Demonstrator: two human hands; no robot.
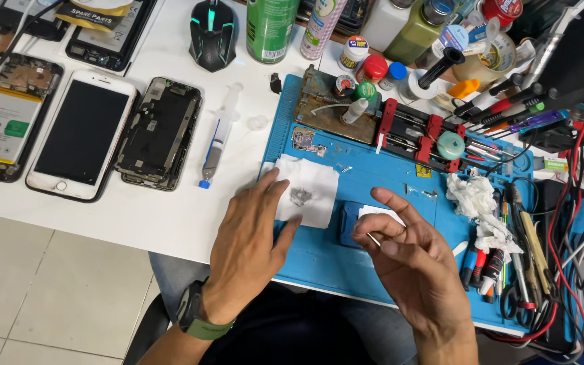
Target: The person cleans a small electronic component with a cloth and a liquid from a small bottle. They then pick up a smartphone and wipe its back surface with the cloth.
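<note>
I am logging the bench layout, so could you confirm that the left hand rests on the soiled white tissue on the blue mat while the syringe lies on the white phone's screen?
Not quite. The head view shows the syringe lying on the bare white table, right of the opened phone, not on the white phone. The left hand does rest on the soiled white tissue on the blue mat.

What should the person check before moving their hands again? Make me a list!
1. Left hand flat, fingers touching the white tissue: ok.
2. Right hand pinching a thin stick: ok.
3. What the stick's tip carries: cannot tell.
4. Tissue clean: not ok, grey smudge in the middle.
5. Blue mat tidy around the hands: not ok, crumpled tissues and tools crowd the right side.
</note>
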